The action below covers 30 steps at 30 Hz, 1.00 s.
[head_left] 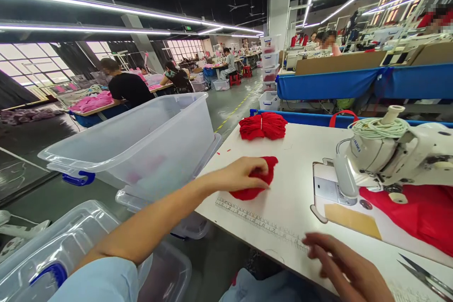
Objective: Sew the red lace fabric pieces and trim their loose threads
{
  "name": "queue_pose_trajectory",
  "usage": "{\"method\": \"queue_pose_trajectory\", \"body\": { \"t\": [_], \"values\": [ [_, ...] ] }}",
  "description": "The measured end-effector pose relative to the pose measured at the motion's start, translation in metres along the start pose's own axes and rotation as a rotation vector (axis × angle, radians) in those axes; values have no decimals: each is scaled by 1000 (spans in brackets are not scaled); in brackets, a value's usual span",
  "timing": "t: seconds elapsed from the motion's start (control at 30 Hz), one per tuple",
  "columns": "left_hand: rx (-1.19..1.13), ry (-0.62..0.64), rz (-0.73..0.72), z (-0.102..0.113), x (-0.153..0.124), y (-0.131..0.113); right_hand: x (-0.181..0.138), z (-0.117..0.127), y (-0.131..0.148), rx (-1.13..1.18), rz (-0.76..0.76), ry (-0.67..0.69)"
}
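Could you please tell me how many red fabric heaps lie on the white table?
3: a tied red fabric bundle near the far edge, a small red fabric heap under the left hand, and wide red fabric by the white sewing machine, which may hide more.

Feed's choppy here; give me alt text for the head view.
The left hand touches red cloth on a white table; the right hand, seemingly empty, is near its front edge. Beyond lies a banded red bundle; to the right, a sewing machine and scissors.
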<state>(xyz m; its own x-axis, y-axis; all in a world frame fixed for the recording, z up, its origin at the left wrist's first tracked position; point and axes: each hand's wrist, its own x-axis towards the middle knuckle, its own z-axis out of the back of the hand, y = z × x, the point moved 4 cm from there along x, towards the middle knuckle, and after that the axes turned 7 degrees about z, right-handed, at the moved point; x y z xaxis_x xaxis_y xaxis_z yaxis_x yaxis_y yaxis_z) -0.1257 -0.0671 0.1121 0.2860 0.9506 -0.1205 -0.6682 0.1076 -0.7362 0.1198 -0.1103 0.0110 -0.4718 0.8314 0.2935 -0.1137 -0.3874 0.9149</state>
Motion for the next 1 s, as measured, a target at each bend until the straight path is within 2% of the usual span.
{"method": "queue_pose_trajectory", "body": {
  "t": [0.03, 0.07, 0.1, 0.13, 0.2, 0.33, 0.37, 0.43, 0.5, 0.57, 0.6, 0.67, 0.73, 0.8, 0.87, 0.93, 1.0],
  "values": [
    [10, 40, -20, -15, -4, -10, 8, -4, 4, 148, -151, -134],
    [18, 78, -32, -28, -8, -18, 16, -12, 10, 303, -231, -204],
    [12, 119, -30, -40, -11, -25, 24, -21, 16, 413, -260, -197],
    [6, 154, -15, -50, -14, -29, 32, -28, 21, 481, -254, -157],
    [-65, 215, 69, -62, -19, -31, 41, -35, 26, 531, -218, -167],
    [-389, 282, 282, -61, -25, -23, 36, -34, 16, 535, -208, -261],
    [-423, 253, 290, -55, -24, -19, 33, -32, 13, 538, -212, -290],
    [-353, 118, 250, -36, -17, -11, 28, -29, 7, 570, -225, -343],
    [-124, -85, 203, -12, -7, 2, 25, -26, 1, 646, -271, -374],
    [214, -243, 249, 7, 4, 16, 24, -24, -3, 719, -316, -404],
    [348, -287, 293, 12, 9, 23, 24, -23, -4, 746, -335, -420],
    [425, -349, 278, 11, 15, 27, 26, -23, -5, 796, -369, -445],
    [380, -339, 112, -5, 14, 15, 29, -24, -2, 861, -383, -452],
    [190, -231, -43, -29, 7, -6, 30, -27, 3, 903, -390, -455],
    [-29, -67, -21, -53, -4, -23, 29, -28, 10, 881, -387, -472],
    [-93, 26, 0, -72, -13, -38, 22, -29, 15, 825, -385, -504],
    [-108, -32, -39, -77, -15, -46, 13, -28, 17, 750, -350, -521]
  ]
}}
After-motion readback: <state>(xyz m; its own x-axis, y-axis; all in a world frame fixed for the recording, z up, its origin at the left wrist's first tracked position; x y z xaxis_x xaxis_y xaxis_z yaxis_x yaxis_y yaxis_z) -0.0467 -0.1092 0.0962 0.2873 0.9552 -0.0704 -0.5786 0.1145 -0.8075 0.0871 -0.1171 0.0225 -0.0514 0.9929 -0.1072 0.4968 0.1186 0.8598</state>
